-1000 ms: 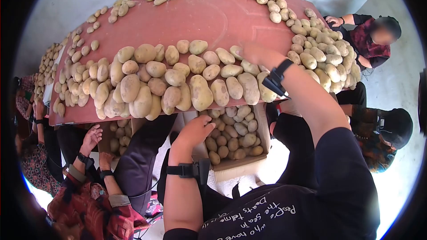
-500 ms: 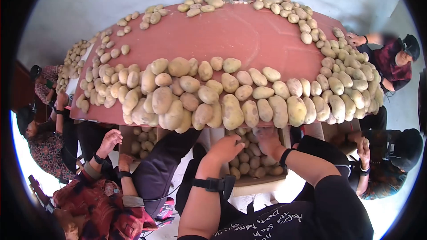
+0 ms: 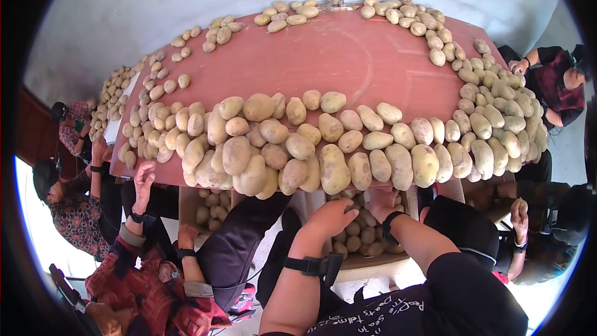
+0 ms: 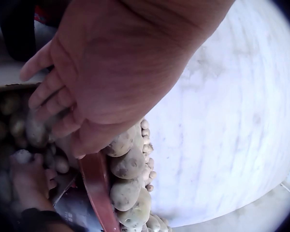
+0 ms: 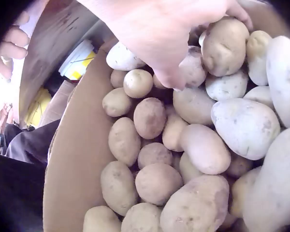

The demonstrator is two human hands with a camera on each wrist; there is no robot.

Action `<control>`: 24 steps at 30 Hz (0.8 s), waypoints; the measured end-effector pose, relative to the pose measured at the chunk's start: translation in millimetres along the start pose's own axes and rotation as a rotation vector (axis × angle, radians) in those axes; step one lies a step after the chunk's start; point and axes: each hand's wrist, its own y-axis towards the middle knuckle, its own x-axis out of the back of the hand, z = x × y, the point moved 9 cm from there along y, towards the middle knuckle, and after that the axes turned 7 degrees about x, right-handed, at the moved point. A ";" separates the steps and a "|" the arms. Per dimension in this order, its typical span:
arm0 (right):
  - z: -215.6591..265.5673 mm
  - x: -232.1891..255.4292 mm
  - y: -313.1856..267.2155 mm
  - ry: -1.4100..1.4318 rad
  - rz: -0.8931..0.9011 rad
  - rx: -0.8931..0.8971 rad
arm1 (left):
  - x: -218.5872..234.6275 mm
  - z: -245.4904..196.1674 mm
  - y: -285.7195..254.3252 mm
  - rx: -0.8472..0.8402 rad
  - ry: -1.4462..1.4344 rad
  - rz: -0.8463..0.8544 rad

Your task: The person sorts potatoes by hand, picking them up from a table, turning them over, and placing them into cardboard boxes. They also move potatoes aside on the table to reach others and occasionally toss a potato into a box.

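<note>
My right hand [image 3: 379, 204] is down in a cardboard box of potatoes below the table's front edge. In the right wrist view the fingers and thumb of this hand [image 5: 154, 34] curve round a brownish potato [image 5: 225, 46], just over the other potatoes. My left hand [image 3: 333, 218] hovers at the box's left side, under the table edge. The left wrist view shows this hand [image 4: 106, 72] palm on, holding nothing, its fingers loosely bent. Part of the box's contents [image 3: 354, 230] lies hidden behind both hands.
Potatoes [image 3: 336, 168] are heaped along the front of the red table [image 3: 280, 56] and round its sides. Another box of potatoes [image 3: 211, 208] stands to the left. People sit close by on the left [image 3: 149, 274] and right [image 3: 559, 211].
My right hand has come down from the potatoes on the table into the box. My left hand stays beside the box. The head view has shifted, so the table appears lower and further right.
</note>
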 end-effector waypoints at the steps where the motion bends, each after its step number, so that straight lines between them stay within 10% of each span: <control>1: 9.4 14.8 -12.8 -0.027 0.058 0.032 | -0.5 3.0 -0.7 -0.011 -0.005 -0.010; 17: 14.9 33.6 -72.1 0.488 0.545 0.210 | 1.6 4.5 -7.5 -0.047 -0.050 -0.010; 24: 24.6 265.4 -73.2 1.222 0.561 0.517 | -0.8 5.3 -7.7 -0.012 -0.036 -0.019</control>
